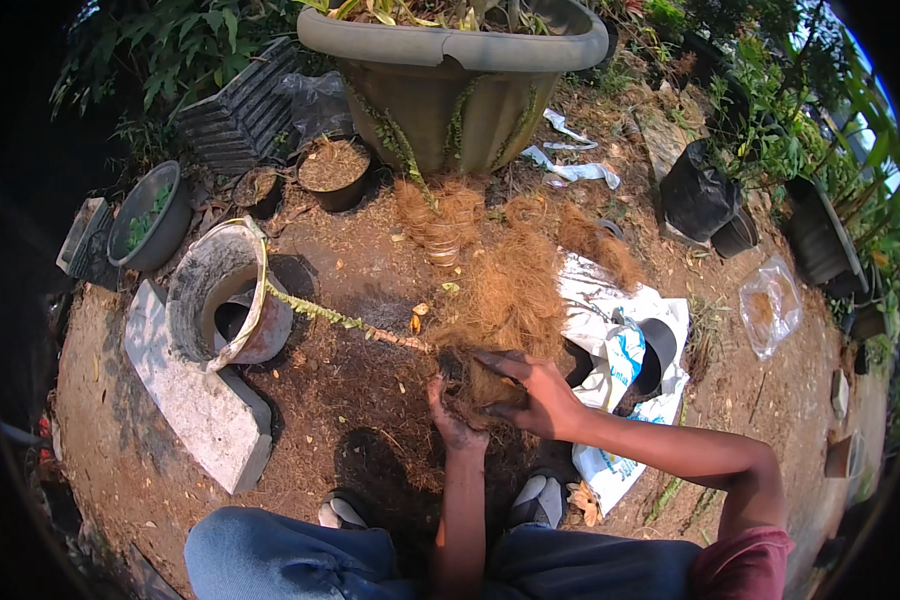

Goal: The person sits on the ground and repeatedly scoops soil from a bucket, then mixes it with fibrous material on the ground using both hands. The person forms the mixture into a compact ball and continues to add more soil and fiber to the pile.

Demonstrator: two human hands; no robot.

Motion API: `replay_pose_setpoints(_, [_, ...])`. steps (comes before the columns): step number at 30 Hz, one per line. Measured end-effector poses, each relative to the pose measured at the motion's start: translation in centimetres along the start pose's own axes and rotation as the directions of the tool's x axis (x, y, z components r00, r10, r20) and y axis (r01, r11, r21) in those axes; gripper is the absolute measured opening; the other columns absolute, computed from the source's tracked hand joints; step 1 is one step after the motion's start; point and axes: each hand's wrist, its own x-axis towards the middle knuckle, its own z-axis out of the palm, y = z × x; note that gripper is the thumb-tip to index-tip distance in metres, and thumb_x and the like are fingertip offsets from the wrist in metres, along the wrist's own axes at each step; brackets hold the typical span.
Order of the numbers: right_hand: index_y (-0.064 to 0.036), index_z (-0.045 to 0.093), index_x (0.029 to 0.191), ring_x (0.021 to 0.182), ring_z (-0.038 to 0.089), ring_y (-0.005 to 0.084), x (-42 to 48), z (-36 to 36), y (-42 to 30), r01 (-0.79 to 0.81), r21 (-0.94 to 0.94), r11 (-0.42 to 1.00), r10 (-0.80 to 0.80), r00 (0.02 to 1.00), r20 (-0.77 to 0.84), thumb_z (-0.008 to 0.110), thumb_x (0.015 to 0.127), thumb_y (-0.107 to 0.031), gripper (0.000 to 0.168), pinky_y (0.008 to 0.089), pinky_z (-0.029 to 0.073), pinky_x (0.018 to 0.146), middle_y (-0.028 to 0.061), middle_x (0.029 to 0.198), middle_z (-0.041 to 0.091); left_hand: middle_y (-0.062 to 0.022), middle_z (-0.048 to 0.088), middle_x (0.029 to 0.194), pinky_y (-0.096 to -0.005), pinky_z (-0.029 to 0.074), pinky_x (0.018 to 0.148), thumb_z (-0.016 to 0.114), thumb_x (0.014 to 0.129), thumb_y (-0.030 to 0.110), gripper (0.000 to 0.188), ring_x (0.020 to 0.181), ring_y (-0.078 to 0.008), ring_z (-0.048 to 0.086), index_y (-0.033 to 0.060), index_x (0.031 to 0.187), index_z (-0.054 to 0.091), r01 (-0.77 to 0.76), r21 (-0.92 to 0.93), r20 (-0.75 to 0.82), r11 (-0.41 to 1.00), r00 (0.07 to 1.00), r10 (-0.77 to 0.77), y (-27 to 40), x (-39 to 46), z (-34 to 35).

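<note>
My left hand is under a clump of brown coconut fiber, cupping it from below and the left. Over its right side lies my right hand, fingers and thumb pressed on the fiber. Dark soil shows between the hands. A leafy plant stem runs from the clump to the left, its far end resting at a worn bucket. Just beyond my hands is a loose pile of coconut fiber. Several fiber-wrapped root balls with leafy stems stand against a large planter.
A white printed sack with a black pot lies at the right. The bucket sits on a concrete slab. Farther off are a small pot, a grey basin, a black plant bag and a clear plastic bag.
</note>
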Motion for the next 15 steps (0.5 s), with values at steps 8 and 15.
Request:
replay_pose_setpoints(8, [-0.002,0.047,0.140,0.108,0.062,0.0401,0.9,0.0,-0.5,-0.004,-0.016,1.000,0.005,0.998,0.064,0.084,0.067,-0.010,0.082,0.0423,0.053,0.089,0.0225,0.126,0.060,-0.0131,0.056,0.132,-0.0459,0.051,0.098,0.037,0.098,0.046,0.057,0.119,-0.0294,0.057,0.0062,0.137,0.048,-0.008,0.082,0.072,0.997,0.997,0.002,0.1,1.0,-1.8])
replay_pose_setpoints(15, [0.000,0.048,0.138,0.105,0.062,0.0415,1.5,0.0,-0.3,0.012,-0.004,1.000,-0.011,0.997,0.074,0.085,0.064,-0.010,0.084,0.0432,0.052,0.086,0.0253,0.118,0.063,-0.0133,0.057,0.130,-0.0465,0.053,0.095,0.034,0.099,0.050,0.058,0.115,-0.0308,0.059,0.0061,0.135,0.048,0.048,0.142,0.055,0.989,0.997,-0.056,1.4,0.1,-0.2])
